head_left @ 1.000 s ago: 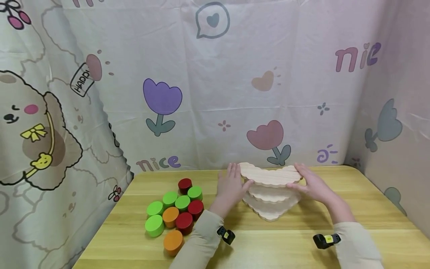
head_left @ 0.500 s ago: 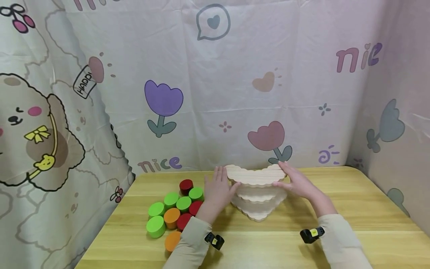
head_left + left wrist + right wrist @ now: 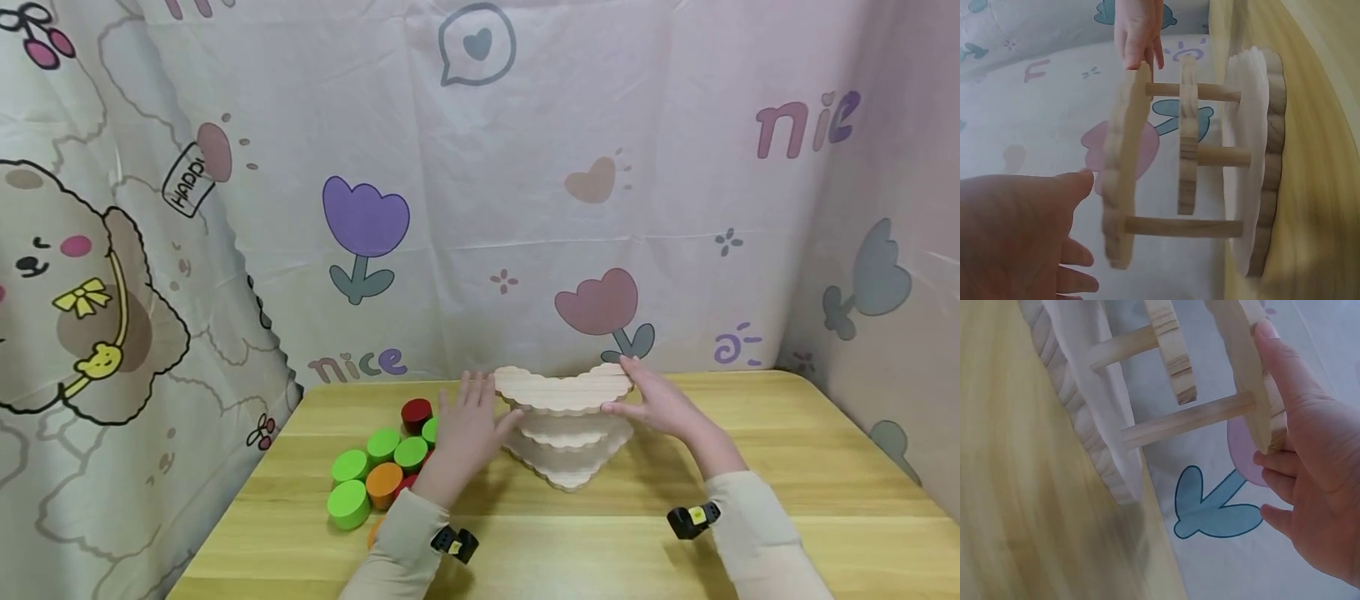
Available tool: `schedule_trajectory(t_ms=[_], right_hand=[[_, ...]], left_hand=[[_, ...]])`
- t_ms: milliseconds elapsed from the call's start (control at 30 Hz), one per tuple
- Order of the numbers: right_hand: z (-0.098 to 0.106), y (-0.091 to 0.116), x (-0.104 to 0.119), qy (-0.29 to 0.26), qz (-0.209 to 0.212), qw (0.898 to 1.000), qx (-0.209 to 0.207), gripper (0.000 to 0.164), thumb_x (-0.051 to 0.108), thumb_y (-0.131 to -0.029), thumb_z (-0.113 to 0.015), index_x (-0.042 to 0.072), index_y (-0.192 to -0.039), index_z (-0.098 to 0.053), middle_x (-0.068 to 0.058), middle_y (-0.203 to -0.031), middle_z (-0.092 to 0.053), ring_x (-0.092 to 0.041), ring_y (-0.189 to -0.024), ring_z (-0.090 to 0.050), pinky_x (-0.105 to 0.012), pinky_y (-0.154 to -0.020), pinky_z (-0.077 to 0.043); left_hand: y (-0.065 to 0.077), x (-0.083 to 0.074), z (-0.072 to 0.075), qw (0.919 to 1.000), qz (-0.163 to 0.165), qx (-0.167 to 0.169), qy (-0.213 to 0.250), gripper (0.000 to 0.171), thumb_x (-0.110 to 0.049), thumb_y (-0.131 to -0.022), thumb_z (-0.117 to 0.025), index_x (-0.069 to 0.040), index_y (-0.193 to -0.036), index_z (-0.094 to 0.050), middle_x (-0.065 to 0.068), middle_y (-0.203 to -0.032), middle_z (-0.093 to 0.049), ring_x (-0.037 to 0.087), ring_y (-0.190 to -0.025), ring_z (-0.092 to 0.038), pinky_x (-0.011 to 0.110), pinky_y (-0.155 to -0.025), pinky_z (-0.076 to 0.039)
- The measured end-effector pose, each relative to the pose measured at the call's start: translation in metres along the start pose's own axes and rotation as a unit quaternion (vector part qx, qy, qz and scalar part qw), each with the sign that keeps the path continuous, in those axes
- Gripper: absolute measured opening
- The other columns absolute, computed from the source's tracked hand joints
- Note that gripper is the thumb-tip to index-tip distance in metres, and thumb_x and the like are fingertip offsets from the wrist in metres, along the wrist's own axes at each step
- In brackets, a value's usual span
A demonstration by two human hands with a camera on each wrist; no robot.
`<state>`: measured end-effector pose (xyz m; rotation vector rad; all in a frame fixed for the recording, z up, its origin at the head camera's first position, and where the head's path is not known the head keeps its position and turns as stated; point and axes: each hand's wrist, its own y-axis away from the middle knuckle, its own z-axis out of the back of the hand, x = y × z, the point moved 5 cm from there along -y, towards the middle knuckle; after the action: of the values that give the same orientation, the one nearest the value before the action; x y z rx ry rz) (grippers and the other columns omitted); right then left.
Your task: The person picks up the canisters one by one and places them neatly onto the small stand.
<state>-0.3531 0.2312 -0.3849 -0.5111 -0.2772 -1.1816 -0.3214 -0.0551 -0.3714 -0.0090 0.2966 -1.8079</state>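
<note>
A pale wooden tiered stand (image 3: 562,393) with scalloped edges stands on the table, its boards stacked one above another. Round dowels (image 3: 1185,227) join the boards, as the left wrist view shows. My right hand (image 3: 667,408) holds the top board at its right end; in the right wrist view the thumb (image 3: 1279,353) lies on the edge and the fingers are behind it. On the other side, my left hand (image 3: 465,433) is spread beside the stand's left end. A small gap separates its thumb (image 3: 1075,186) from the top board in the left wrist view.
Left of the stand lie several round blocks: green ones (image 3: 348,504), orange ones (image 3: 385,483) and a dark red one (image 3: 416,414), some partly behind the left hand and arm. A printed curtain (image 3: 465,208) hangs right behind the wooden table (image 3: 585,550).
The stand has shifted left across the table with both hands at its ends. Since half a second ago, the left hand has come away from it to the left, fingers spreading.
</note>
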Motion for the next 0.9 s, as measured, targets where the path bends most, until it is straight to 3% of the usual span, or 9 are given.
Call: schedule_trajectory(t_ms=[167,300,433,567,733,900], right_hand=[[-0.001,0.003,-0.004,0.009,-0.022,1.0,-0.012,0.106,0.061,-0.082,-0.065,-0.008,-0.15,-0.021,-0.032,-0.156,-0.019,-0.05,-0.144,-0.019,-0.062,-0.115,-0.019],[0.0,0.004,-0.005,0.022,-0.028,0.999,-0.028,0.106,0.063,-0.082,-0.065,-0.007,-0.15,-0.024,-0.031,-0.156,-0.022,-0.05,-0.143,-0.022,-0.062,-0.114,-0.021],[-0.001,0.006,-0.005,0.032,-0.03,0.998,-0.038,0.104,0.063,-0.082,-0.065,-0.006,-0.149,-0.027,-0.03,-0.155,-0.025,-0.05,-0.143,-0.024,-0.063,-0.113,-0.022],[-0.003,0.007,-0.007,0.036,-0.033,0.998,-0.044,0.102,0.061,-0.082,-0.065,-0.005,-0.149,-0.028,-0.03,-0.155,-0.026,-0.05,-0.142,-0.024,-0.064,-0.112,-0.023],[-0.006,0.006,-0.009,0.036,-0.035,0.998,-0.049,0.1,0.06,-0.083,-0.066,-0.005,-0.149,-0.028,-0.03,-0.155,-0.026,-0.05,-0.142,-0.024,-0.064,-0.111,-0.024],[-0.007,0.004,-0.01,0.04,-0.037,0.997,-0.05,0.1,0.061,-0.083,-0.065,-0.005,-0.149,-0.029,-0.029,-0.155,-0.026,-0.049,-0.142,-0.025,-0.065,-0.111,-0.024]], left_hand=[[0.017,0.007,0.017,0.9994,-0.03,-0.016,-0.009,0.078,-0.066,-0.095,-0.038,-0.017,-0.154,-0.028,0.01,-0.161,-0.025,0.032,-0.152,-0.015,0.062,-0.118,-0.012],[0.035,0.016,0.033,0.995,-0.071,-0.066,-0.023,0.073,-0.062,-0.092,-0.049,-0.019,-0.149,-0.038,0.01,-0.154,-0.04,0.034,-0.145,-0.031,0.063,-0.114,-0.021],[0.055,0.028,0.046,0.9821,-0.131,-0.126,-0.05,0.072,-0.061,-0.086,-0.06,-0.022,-0.145,-0.045,0.007,-0.141,-0.054,0.032,-0.132,-0.049,0.06,-0.109,-0.033],[0.074,0.042,0.052,0.9705,-0.174,-0.15,-0.072,0.068,-0.06,-0.082,-0.066,-0.022,-0.137,-0.054,0.005,-0.127,-0.063,0.029,-0.118,-0.057,0.055,-0.103,-0.042],[0.095,0.061,0.051,0.9599,-0.202,-0.161,-0.109,0.055,-0.06,-0.079,-0.07,-0.022,-0.119,-0.064,0.001,-0.11,-0.066,0.024,-0.103,-0.059,0.046,-0.091,-0.047],[0.113,0.078,0.051,0.9459,-0.234,-0.184,-0.13,0.05,-0.064,-0.077,-0.068,-0.021,-0.102,-0.066,-0.003,-0.096,-0.064,0.018,-0.09,-0.054,0.039,-0.083,-0.044]])
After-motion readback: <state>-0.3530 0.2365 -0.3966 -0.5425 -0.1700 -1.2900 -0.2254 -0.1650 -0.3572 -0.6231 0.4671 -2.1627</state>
